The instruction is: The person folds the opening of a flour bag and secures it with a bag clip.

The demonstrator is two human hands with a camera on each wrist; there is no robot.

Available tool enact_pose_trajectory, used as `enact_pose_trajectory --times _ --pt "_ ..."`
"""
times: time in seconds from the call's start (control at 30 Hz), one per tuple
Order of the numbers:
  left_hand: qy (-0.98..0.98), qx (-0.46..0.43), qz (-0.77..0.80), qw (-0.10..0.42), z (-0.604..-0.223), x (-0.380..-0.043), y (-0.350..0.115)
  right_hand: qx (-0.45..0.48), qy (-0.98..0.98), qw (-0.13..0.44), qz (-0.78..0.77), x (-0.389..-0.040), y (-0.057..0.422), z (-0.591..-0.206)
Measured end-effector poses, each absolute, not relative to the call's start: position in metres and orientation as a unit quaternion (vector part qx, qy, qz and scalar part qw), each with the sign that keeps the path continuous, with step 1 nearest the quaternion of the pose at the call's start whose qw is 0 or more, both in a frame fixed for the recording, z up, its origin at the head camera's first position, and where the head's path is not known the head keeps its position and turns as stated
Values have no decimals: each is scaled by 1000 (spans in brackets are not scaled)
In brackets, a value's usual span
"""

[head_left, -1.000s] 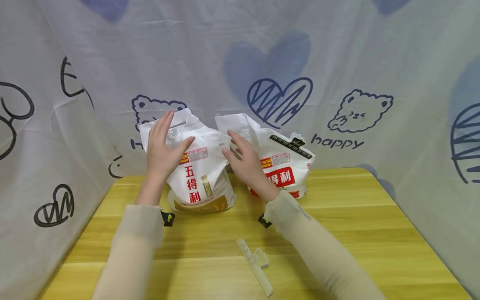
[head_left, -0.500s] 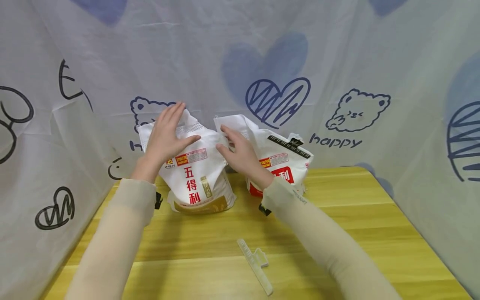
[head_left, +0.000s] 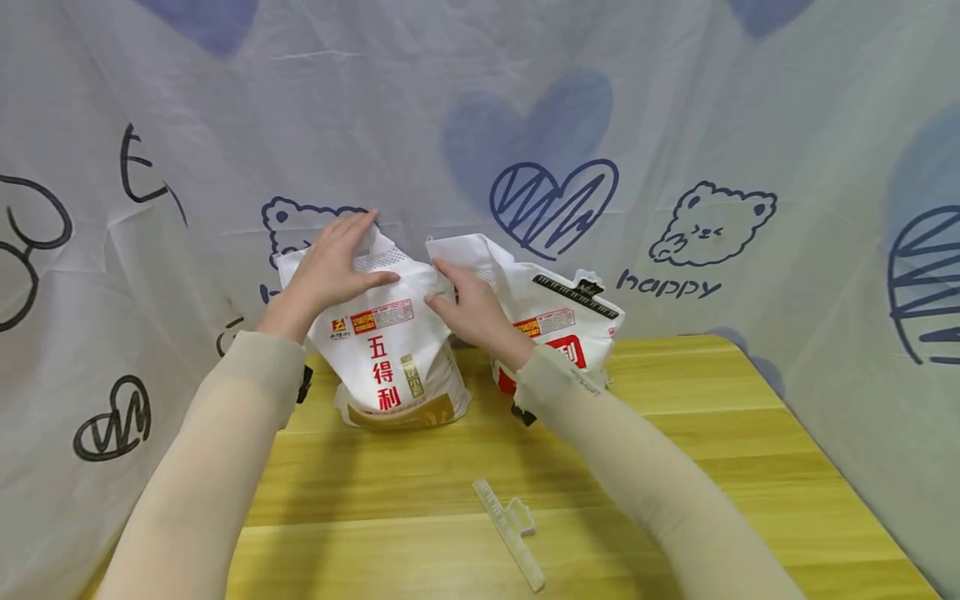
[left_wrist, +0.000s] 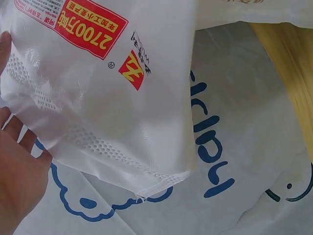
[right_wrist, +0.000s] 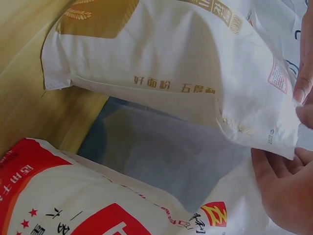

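A white flour bag [head_left: 390, 350] with red characters and a gold base stands upright on the table, its top slack. My left hand [head_left: 330, 267] holds its top left, thumb in front and fingers over the upper edge. In the left wrist view, the fingers of the left hand [left_wrist: 22, 181] go behind the bag's perforated edge. My right hand [head_left: 480, 312] grips the same bag's top right corner. The right wrist view shows the right hand [right_wrist: 283, 186] with fingers tucked under that corner and the thumb over it.
A second flour bag [head_left: 555, 321] with a red label stands just right, a black sealing clip [head_left: 573, 296] across its top. A clear-white sealing clip [head_left: 510, 533] lies on the wooden table [head_left: 405, 500] in front. A patterned cloth [head_left: 675, 125] hangs close behind the bags.
My left hand has moved right and in over the left bag's top. My right hand has come left and closed onto its right corner. Bags and loose clip stay put.
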State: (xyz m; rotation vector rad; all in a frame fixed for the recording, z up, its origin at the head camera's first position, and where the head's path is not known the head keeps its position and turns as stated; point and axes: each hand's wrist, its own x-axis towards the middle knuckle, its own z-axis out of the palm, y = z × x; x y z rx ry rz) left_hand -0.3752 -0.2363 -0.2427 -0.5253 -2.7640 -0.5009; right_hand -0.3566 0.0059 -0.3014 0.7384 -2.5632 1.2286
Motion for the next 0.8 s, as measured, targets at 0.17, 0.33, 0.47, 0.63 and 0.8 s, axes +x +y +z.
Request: enact_pose_trajectory --times 0.17,0.33,0.47,0.63,0.8 --pt "-956 -177 -185 142 -244 -376 -238 252 -865 129 413 -360 1 -304" --pt "-951 -175 -196 165 -248 -376 -238 246 -853 140 439 -358 -1 -303" --pt "-941 -179 -210 196 -252 -375 -237 243 -848 153 446 -358 -2 -305" --pt "-928 -174 -223 242 -256 -371 -236 241 -847 171 443 -359 -2 -308" --pt "-911 -182 -234 287 -257 -369 -235 229 -845 178 449 -358 -1 -308"
